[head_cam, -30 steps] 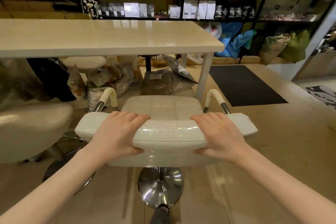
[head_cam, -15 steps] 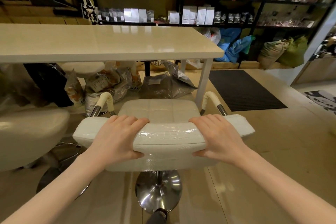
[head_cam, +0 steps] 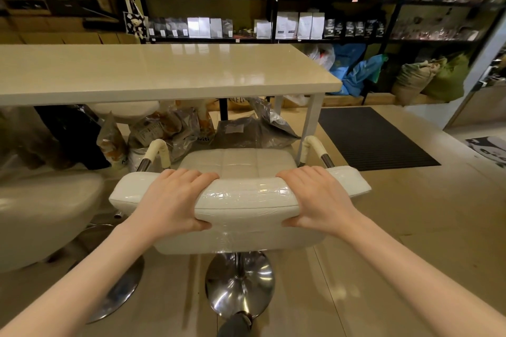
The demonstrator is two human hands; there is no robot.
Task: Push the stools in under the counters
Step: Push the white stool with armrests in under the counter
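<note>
A white padded stool [head_cam: 247, 197] with armrests and a chrome pedestal base [head_cam: 241, 282] stands in front of the cream counter [head_cam: 164, 71], just short of its front edge. My left hand [head_cam: 171, 200] and my right hand [head_cam: 319, 197] both grip the top of its low backrest, fingers over the front and thumbs behind. A second white stool [head_cam: 41, 213] stands to the left, its seat partly under the counter. A third white seat [head_cam: 126, 111] shows under the far side of the counter.
Foil bags and sacks [head_cam: 246, 128] lie on the floor under the counter. The counter's white leg [head_cam: 310, 123] stands by the stool's right armrest. A black mat [head_cam: 369, 137] lies to the right. Shelves of packets [head_cam: 219, 24] line the back wall.
The stool has moved a little forward toward the counter with both hands still on the backrest; my view has tilted down and closer.
</note>
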